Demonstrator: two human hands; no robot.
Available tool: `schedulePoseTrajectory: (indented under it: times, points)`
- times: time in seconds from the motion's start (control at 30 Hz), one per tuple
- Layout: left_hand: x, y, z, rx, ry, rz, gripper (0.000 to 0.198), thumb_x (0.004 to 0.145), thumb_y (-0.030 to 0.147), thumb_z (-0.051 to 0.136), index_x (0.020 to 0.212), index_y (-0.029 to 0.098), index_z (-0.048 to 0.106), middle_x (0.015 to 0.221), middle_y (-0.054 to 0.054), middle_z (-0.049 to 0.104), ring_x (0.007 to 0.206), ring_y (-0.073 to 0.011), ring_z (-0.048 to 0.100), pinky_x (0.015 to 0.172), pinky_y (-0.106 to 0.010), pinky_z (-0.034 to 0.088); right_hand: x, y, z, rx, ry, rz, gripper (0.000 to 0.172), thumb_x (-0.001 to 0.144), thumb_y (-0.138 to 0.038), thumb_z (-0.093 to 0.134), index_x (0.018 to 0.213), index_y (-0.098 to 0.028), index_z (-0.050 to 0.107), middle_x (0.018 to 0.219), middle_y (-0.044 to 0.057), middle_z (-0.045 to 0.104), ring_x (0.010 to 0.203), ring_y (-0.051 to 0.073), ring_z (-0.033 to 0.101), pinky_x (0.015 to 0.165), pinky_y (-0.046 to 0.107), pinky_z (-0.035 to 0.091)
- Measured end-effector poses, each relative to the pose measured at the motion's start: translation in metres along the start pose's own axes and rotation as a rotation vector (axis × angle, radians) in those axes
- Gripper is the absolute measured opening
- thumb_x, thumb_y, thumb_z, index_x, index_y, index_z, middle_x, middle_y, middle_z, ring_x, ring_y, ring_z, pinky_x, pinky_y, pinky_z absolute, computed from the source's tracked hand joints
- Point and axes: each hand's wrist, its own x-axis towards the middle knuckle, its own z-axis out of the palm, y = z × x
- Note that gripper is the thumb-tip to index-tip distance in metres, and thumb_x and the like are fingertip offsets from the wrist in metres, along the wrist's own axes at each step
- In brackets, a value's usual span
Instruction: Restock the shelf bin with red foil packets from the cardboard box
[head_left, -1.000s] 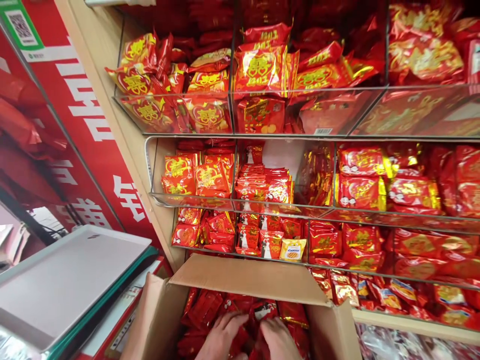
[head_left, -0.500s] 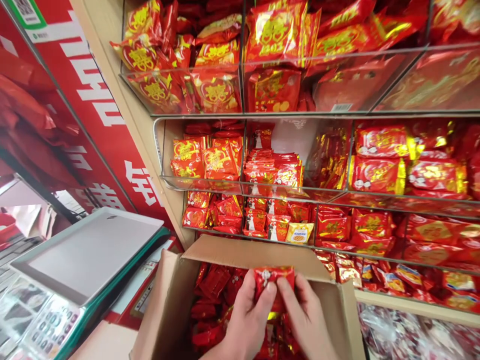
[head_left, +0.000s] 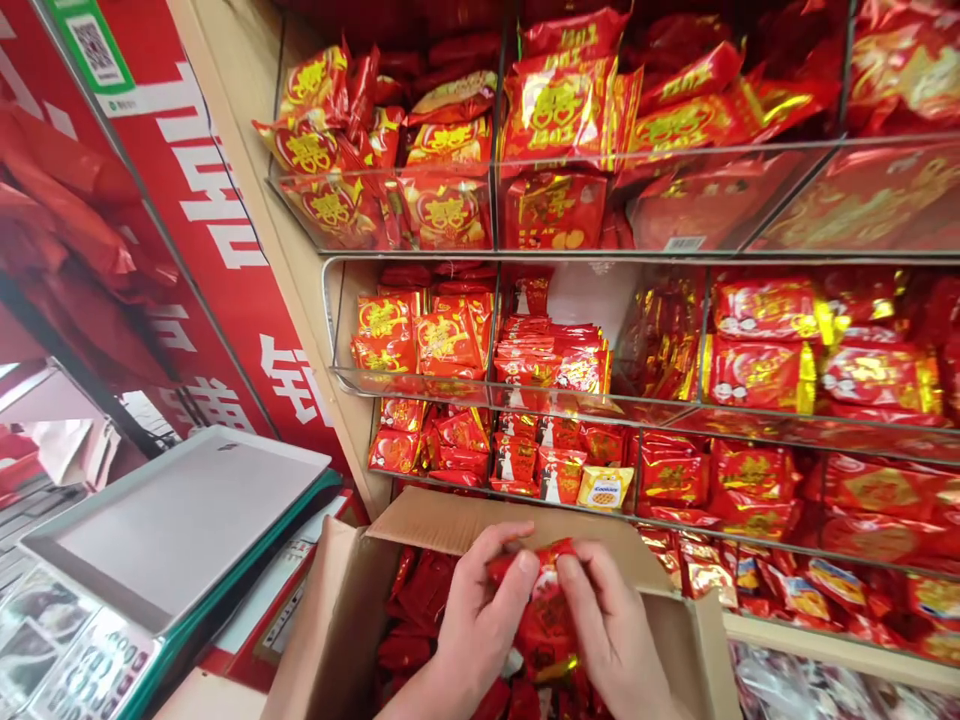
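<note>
Over an open cardboard box (head_left: 435,518), both hands grip red foil snack packets (head_left: 546,610) with gold and white print. My left hand (head_left: 484,610) is closed, its thumb pressed on the packets' left edge. My right hand (head_left: 604,620) pinches the right edge between thumb and fingers. How many packets are held is hard to tell, as the fingers cover part of them. Inside the box, beneath and left of my hands, lie many more red packets (head_left: 424,592).
Ahead, shelves with clear plastic fronts (head_left: 442,388) hold red and gold packets; one yellow cookie packet (head_left: 605,487) stands out. At left are a weighing scale (head_left: 187,510) with a keypad and a red sign (head_left: 217,220). Clear-wrapped goods (head_left: 840,680) lie at lower right.
The packets have tilted between my hands, and their printed front is more covered. My left fingers have lifted and spread over the top. The view has shifted slightly, so the shelves sit lower.
</note>
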Motion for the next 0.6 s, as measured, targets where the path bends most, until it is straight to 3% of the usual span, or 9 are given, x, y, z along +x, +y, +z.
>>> schedulePoseTrajectory:
  times: [0.07, 0.17, 0.3, 0.37, 0.47, 0.53, 0.6]
  points:
    - [0.002, 0.003, -0.007, 0.065, -0.071, 0.092, 0.023, 0.08, 0.035, 0.049, 0.071, 0.017, 0.059, 0.062, 0.001, 0.053, 0.061, -0.0111, 0.048, 0.06, -0.02, 0.04, -0.001, 0.0, -0.002, -0.033, -0.115, -0.05, 0.017, 0.086, -0.034, 0.038, 0.082, -0.023, 0.05, 0.07, 0.0, 0.061, 0.063, 0.014, 0.057, 0.059, 0.022, 0.045]
    - [0.002, 0.003, -0.01, 0.1, 0.053, 0.165, 0.033, 0.081, 0.032, 0.047, 0.052, 0.016, 0.047, 0.052, 0.004, 0.037, 0.051, -0.0078, 0.036, 0.049, -0.019, 0.033, -0.005, -0.002, -0.007, -0.031, -0.203, 0.025, 0.021, 0.08, -0.038, 0.048, 0.094, -0.024, 0.054, 0.085, 0.003, 0.067, 0.075, 0.018, 0.062, 0.066, 0.025, 0.048]
    - [0.0, 0.011, -0.01, -0.091, 0.176, 0.099, 0.034, 0.079, 0.038, 0.05, 0.053, 0.017, 0.045, 0.052, 0.005, 0.039, 0.048, -0.0065, 0.036, 0.046, -0.017, 0.032, 0.007, -0.019, -0.029, -0.125, -0.312, 0.115, 0.04, 0.069, -0.045, 0.059, 0.105, -0.028, 0.057, 0.097, 0.006, 0.067, 0.085, 0.024, 0.062, 0.07, 0.032, 0.051]
    - [-0.001, 0.019, -0.014, -0.187, 0.193, 0.045, 0.03, 0.078, 0.043, 0.05, 0.063, 0.017, 0.051, 0.053, 0.005, 0.046, 0.046, -0.0064, 0.041, 0.044, -0.017, 0.032, 0.03, -0.038, -0.05, -0.236, -0.266, 0.016, 0.039, 0.073, -0.046, 0.056, 0.109, -0.03, 0.056, 0.1, 0.005, 0.066, 0.087, 0.024, 0.062, 0.072, 0.035, 0.051]
    - [-0.003, 0.025, -0.019, -0.252, 0.187, -0.01, 0.028, 0.075, 0.046, 0.053, 0.077, 0.018, 0.058, 0.054, 0.004, 0.054, 0.044, -0.0069, 0.046, 0.041, -0.017, 0.032, 0.087, -0.071, -0.084, -0.449, 0.012, -0.302, 0.031, 0.079, -0.043, 0.05, 0.105, -0.027, 0.056, 0.097, 0.005, 0.064, 0.085, 0.021, 0.061, 0.07, 0.032, 0.05]
    - [-0.007, 0.02, -0.018, -0.24, 0.173, -0.052, 0.031, 0.072, 0.048, 0.056, 0.076, 0.017, 0.06, 0.052, 0.003, 0.054, 0.043, -0.0067, 0.046, 0.04, -0.016, 0.033, 0.13, -0.085, -0.101, -0.686, 0.152, -0.493, 0.033, 0.081, -0.039, 0.048, 0.107, -0.02, 0.054, 0.099, 0.009, 0.061, 0.088, 0.022, 0.058, 0.077, 0.034, 0.046]
    - [-0.014, 0.008, -0.014, -0.221, 0.16, -0.112, 0.035, 0.07, 0.052, 0.056, 0.073, 0.017, 0.061, 0.048, 0.004, 0.052, 0.039, -0.006, 0.043, 0.038, -0.016, 0.032, 0.17, -0.088, -0.107, -0.947, 0.073, -0.445, 0.032, 0.084, -0.034, 0.044, 0.11, -0.018, 0.052, 0.102, 0.011, 0.058, 0.095, 0.024, 0.054, 0.083, 0.036, 0.042]
